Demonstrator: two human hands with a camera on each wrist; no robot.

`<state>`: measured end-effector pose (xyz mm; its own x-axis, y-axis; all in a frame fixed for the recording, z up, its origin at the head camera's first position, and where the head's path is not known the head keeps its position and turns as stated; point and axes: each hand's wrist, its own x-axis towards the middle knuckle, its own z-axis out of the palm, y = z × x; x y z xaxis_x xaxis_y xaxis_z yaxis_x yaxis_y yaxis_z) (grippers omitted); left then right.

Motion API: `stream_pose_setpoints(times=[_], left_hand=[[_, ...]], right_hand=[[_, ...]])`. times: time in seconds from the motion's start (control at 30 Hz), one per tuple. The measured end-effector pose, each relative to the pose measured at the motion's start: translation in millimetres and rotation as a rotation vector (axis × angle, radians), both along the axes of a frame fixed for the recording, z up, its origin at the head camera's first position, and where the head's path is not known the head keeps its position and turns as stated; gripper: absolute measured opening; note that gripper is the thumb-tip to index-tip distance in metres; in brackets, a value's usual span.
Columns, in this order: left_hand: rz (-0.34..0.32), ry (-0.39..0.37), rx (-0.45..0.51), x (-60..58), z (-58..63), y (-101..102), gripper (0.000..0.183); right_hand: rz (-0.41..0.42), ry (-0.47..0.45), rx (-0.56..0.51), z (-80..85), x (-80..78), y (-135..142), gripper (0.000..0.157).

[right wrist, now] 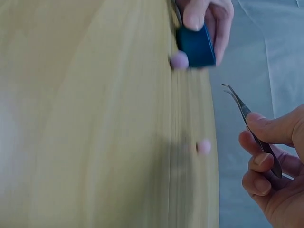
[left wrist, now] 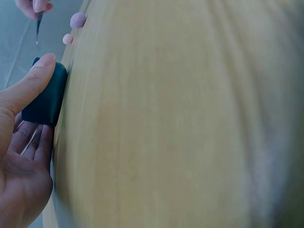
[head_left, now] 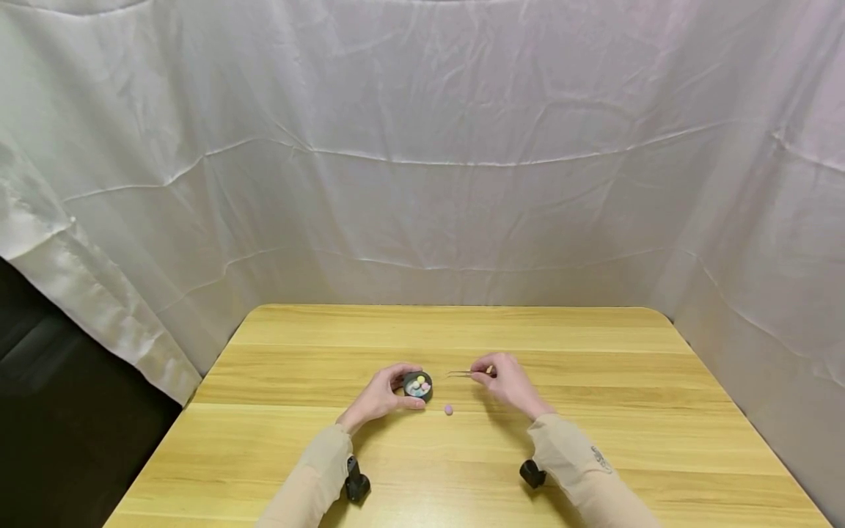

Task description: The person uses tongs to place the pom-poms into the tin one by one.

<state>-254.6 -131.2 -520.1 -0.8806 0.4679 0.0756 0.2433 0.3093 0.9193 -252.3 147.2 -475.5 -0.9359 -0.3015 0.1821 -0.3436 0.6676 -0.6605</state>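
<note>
A small dark round bowl (head_left: 429,396) stands on the wooden table, with several pastel balls inside, yellow, pink and bluish among them. My left hand (head_left: 378,397) grips it from the left, thumb at the near side and fingers round the far side. In my right hand (head_left: 510,383) are slim metal tweezers (right wrist: 244,111), pinched between thumb and fingers. Their bent tips point left towards the bowl, slightly apart with nothing between them. On the tabletop a purple ball (head_left: 449,409) lies just right of the bowl. A smaller pink ball (right wrist: 203,146) lies near the right hand.
The wood-grain table (head_left: 277,455) reaches back to a pale hanging cloth (head_left: 422,220), which also closes off both sides. A black surface (head_left: 59,411) shows at the left. Black wrist devices (head_left: 356,484) are worn at both forearms.
</note>
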Motion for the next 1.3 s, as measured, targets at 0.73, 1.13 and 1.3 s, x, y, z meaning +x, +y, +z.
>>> stream_pose_setpoints(times=[0.73, 1.13, 1.3], left_hand=[[-0.001, -0.002, 0.0, 0.6, 0.2, 0, 0.063], [-0.002, -0.005, 0.0, 1.0, 2.1, 0, 0.063], [-0.002, 0.003, -0.001, 1.1, 2.0, 0, 0.063]], right_hand=[[-0.111, -0.048, 0.05, -9.9, -13.0, 30, 0.007], [-0.128, -0.011, 0.108, -9.9, -15.1, 26, 0.007], [-0.129, -0.01, 0.103, -9.6, -14.5, 24, 0.008]])
